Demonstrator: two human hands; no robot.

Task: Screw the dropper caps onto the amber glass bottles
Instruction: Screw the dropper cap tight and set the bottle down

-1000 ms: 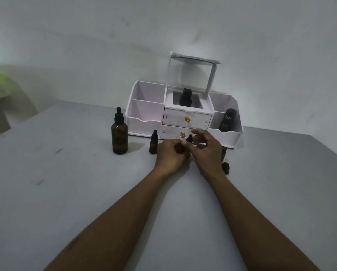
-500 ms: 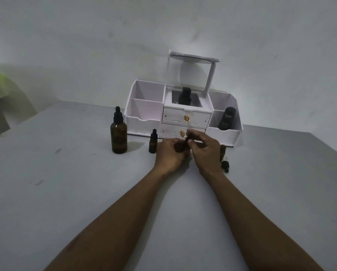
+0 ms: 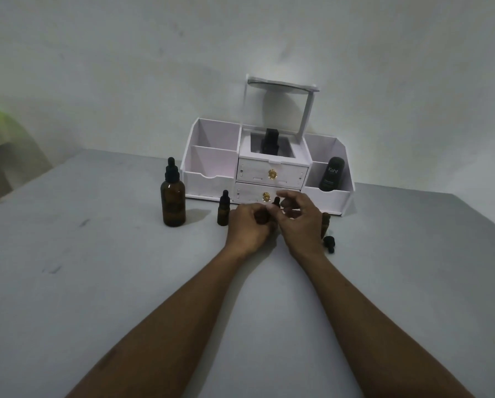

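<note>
Hands meet low over the grey worktop (image 3: 97, 282), just before a white organizer (image 3: 211, 179). The left hand (image 3: 249, 226) grips a small amber bottle (image 3: 262, 216), mostly hidden by its fingers. The right hand (image 3: 300, 222) pinches the dropper cap (image 3: 276, 201) on top of this bottle. At the left stand a big bottle (image 3: 173, 201) and a little bottle (image 3: 223, 211), both capped. Behind the right hand another bottle (image 3: 325, 224) is partly hidden, with a loose cap (image 3: 329, 243) lying near it. The organizer's right compartment holds a black tube (image 3: 331, 173); its top middle compartment holds a dark object (image 3: 270, 142)
</note>
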